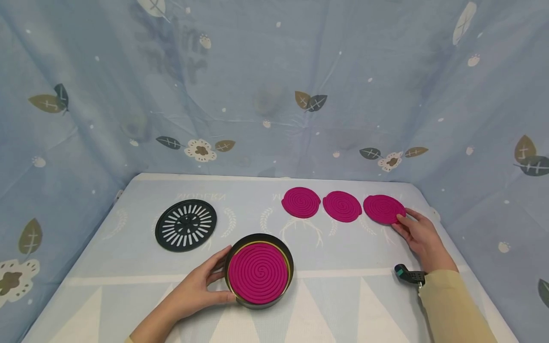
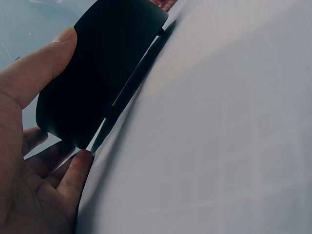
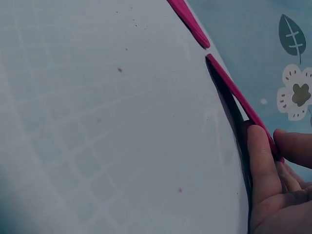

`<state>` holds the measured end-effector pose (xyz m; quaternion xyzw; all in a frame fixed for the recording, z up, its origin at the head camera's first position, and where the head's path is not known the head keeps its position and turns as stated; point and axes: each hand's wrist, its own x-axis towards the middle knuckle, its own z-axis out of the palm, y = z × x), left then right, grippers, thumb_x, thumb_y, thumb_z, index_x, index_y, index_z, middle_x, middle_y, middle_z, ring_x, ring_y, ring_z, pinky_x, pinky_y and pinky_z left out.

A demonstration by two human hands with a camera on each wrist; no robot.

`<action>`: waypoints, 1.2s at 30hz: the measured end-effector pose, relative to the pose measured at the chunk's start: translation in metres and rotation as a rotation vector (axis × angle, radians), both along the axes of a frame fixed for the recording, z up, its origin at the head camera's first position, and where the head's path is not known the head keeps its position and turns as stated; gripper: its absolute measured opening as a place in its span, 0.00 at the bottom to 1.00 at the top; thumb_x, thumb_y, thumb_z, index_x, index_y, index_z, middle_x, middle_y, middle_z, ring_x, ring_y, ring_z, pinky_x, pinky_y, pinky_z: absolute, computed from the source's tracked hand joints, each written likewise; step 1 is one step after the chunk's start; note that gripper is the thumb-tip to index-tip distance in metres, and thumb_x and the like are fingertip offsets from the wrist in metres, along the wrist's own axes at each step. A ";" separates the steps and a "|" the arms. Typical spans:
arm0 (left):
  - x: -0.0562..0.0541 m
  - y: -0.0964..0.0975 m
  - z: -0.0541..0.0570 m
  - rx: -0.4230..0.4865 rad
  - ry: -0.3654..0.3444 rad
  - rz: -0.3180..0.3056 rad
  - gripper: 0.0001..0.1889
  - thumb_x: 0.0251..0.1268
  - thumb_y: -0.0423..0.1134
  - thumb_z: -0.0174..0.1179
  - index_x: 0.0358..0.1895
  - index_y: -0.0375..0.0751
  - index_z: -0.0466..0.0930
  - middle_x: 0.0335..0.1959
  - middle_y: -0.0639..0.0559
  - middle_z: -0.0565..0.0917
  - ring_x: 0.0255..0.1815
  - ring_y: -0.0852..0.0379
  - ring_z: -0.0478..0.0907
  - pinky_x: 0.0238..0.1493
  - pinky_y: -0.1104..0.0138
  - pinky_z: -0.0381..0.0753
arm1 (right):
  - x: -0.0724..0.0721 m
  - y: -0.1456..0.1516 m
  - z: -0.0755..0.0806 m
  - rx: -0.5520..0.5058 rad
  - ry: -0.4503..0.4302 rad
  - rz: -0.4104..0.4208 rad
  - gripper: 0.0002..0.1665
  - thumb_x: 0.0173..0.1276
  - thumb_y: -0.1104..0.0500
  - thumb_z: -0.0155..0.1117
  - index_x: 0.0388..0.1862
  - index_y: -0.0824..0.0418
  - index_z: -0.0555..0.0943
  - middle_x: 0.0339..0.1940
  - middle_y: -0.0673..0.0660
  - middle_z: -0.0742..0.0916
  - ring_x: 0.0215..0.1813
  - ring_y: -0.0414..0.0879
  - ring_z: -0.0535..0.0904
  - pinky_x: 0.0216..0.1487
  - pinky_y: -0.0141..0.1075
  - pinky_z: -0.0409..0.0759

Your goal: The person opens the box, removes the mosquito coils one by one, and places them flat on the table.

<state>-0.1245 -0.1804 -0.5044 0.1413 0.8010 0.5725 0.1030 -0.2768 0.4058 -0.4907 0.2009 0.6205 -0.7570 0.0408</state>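
Observation:
My left hand (image 1: 195, 290) holds the left side of a round black tin (image 1: 274, 239) at the near middle of the table, thumb at the front and fingers behind. Inside the tin lies a magenta mosquito coil (image 1: 259, 272), ringed by a yellowish inner edge. The left wrist view shows the tin's dark wall (image 2: 105, 68) slightly tilted above the cloth. At the right, my right hand (image 1: 422, 240) pinches the edge of another magenta mosquito coil (image 1: 383, 208). In the right wrist view this coil (image 3: 239, 95) slants up off the cloth, a finger beneath it and the thumb on top.
Two more magenta mosquito coils, a middle one (image 1: 342, 206) and a left one (image 1: 301, 202), lie in a row along the back. A slotted black lid (image 1: 186, 225) lies flat at the left. Patterned blue fabric (image 1: 266, 85) hangs behind the cloth-covered table (image 1: 326, 257) and at both sides.

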 end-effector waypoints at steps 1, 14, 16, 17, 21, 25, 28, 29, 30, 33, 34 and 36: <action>0.000 0.000 0.000 0.002 -0.001 0.000 0.59 0.41 0.48 0.81 0.78 0.49 0.54 0.73 0.51 0.66 0.72 0.55 0.64 0.68 0.69 0.71 | 0.001 0.000 0.000 -0.010 0.004 0.010 0.51 0.72 0.59 0.63 0.82 0.54 0.43 0.48 0.49 0.79 0.43 0.37 0.84 0.51 0.32 0.85; 0.001 0.000 0.001 0.003 0.004 0.000 0.59 0.41 0.48 0.81 0.79 0.48 0.54 0.73 0.51 0.66 0.72 0.54 0.65 0.68 0.68 0.71 | 0.004 0.007 0.003 -0.008 -0.020 0.059 0.49 0.73 0.59 0.62 0.82 0.55 0.44 0.53 0.50 0.74 0.46 0.37 0.83 0.55 0.34 0.83; 0.001 0.000 0.001 0.007 0.004 -0.003 0.59 0.42 0.48 0.81 0.79 0.47 0.54 0.73 0.50 0.66 0.72 0.54 0.65 0.68 0.68 0.71 | 0.005 0.009 0.004 0.003 -0.018 0.066 0.48 0.74 0.59 0.61 0.82 0.57 0.45 0.53 0.50 0.74 0.47 0.37 0.83 0.56 0.34 0.83; 0.001 0.000 0.001 0.009 0.005 -0.004 0.59 0.42 0.48 0.81 0.79 0.47 0.54 0.73 0.50 0.66 0.72 0.54 0.65 0.68 0.68 0.71 | 0.006 0.010 0.005 0.003 -0.016 0.069 0.47 0.74 0.60 0.60 0.82 0.58 0.45 0.52 0.50 0.75 0.47 0.37 0.83 0.56 0.34 0.83; 0.000 0.000 0.001 0.011 0.011 -0.006 0.59 0.42 0.47 0.81 0.79 0.46 0.54 0.73 0.50 0.65 0.72 0.53 0.64 0.68 0.68 0.71 | 0.008 0.012 0.007 0.003 -0.005 0.083 0.47 0.74 0.60 0.60 0.81 0.60 0.44 0.51 0.49 0.76 0.46 0.37 0.83 0.57 0.34 0.82; 0.000 -0.001 0.000 0.008 0.014 -0.004 0.59 0.41 0.48 0.81 0.79 0.46 0.54 0.73 0.50 0.65 0.72 0.53 0.64 0.68 0.68 0.71 | 0.008 0.014 0.010 -0.002 -0.010 0.096 0.48 0.74 0.60 0.61 0.81 0.61 0.43 0.49 0.47 0.77 0.46 0.36 0.83 0.57 0.34 0.82; -0.001 0.000 -0.001 0.008 0.013 -0.001 0.59 0.41 0.48 0.81 0.79 0.47 0.54 0.73 0.51 0.65 0.72 0.54 0.64 0.68 0.69 0.71 | 0.007 0.014 0.013 -0.011 -0.007 0.110 0.48 0.74 0.60 0.60 0.81 0.61 0.42 0.47 0.46 0.79 0.47 0.37 0.83 0.58 0.35 0.81; -0.001 0.000 -0.001 0.008 0.012 0.000 0.59 0.40 0.48 0.82 0.79 0.47 0.54 0.73 0.51 0.65 0.72 0.54 0.63 0.68 0.69 0.71 | 0.007 0.014 0.014 -0.015 -0.004 0.116 0.48 0.74 0.60 0.60 0.81 0.62 0.42 0.47 0.45 0.79 0.47 0.37 0.84 0.59 0.35 0.81; -0.001 0.000 -0.001 0.009 0.011 0.000 0.59 0.40 0.48 0.82 0.79 0.47 0.54 0.73 0.51 0.65 0.72 0.54 0.63 0.68 0.69 0.71 | 0.007 0.014 0.014 -0.014 0.002 0.121 0.48 0.74 0.60 0.60 0.81 0.62 0.42 0.46 0.45 0.80 0.47 0.37 0.84 0.59 0.35 0.81; 0.000 0.000 -0.001 0.015 0.009 -0.002 0.59 0.41 0.47 0.82 0.79 0.47 0.54 0.73 0.51 0.65 0.72 0.54 0.63 0.68 0.69 0.71 | 0.007 0.014 0.016 -0.032 0.021 0.137 0.49 0.74 0.61 0.60 0.81 0.64 0.41 0.45 0.44 0.81 0.47 0.37 0.84 0.59 0.35 0.81; 0.000 0.000 -0.001 0.016 0.009 -0.003 0.59 0.41 0.47 0.82 0.79 0.47 0.54 0.73 0.51 0.65 0.72 0.54 0.63 0.68 0.69 0.71 | 0.007 0.014 0.016 -0.040 0.027 0.136 0.49 0.74 0.62 0.60 0.81 0.64 0.41 0.44 0.44 0.82 0.46 0.37 0.84 0.58 0.35 0.81; 0.000 0.000 0.000 0.021 0.008 -0.006 0.59 0.41 0.46 0.82 0.79 0.46 0.54 0.73 0.51 0.65 0.72 0.54 0.64 0.68 0.68 0.71 | 0.007 0.014 0.016 -0.058 0.037 0.128 0.50 0.73 0.63 0.61 0.81 0.63 0.41 0.42 0.44 0.84 0.46 0.37 0.84 0.57 0.35 0.82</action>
